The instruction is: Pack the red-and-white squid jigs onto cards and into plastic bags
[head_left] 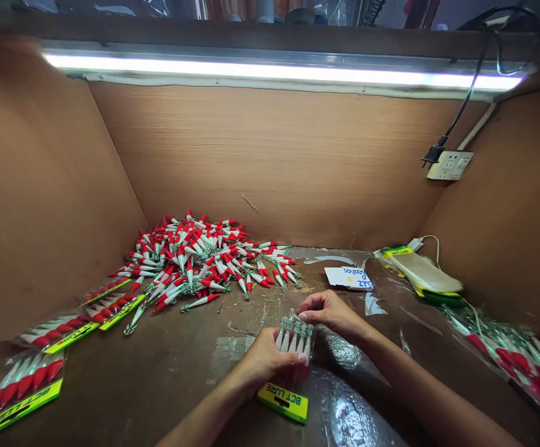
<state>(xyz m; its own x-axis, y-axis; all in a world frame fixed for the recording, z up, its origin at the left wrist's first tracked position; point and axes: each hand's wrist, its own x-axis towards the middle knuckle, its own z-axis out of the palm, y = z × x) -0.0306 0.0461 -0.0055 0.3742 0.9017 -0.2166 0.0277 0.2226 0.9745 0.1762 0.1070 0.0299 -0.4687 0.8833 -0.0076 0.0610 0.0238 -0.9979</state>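
A clear packet of red-and-white fishing lures [294, 338] with a yellow "BCT LURE" header card [283, 402] sits between both hands, low in the middle. My left hand [264, 360] grips the packet from the left side. My right hand [326, 311] pinches the packet's top edge, by the lures' green hooked ends. A big loose pile of the same lures [200, 257] lies on the wooden bench behind and to the left.
Filled packets [72, 326] lie in a row along the left wall, another [16, 391] at bottom left. A stack of empty bags [421, 273] and a white card [350, 278] sit at right; more bagged lures [516, 354] far right. A wall socket [450, 164] has a black plug in it.
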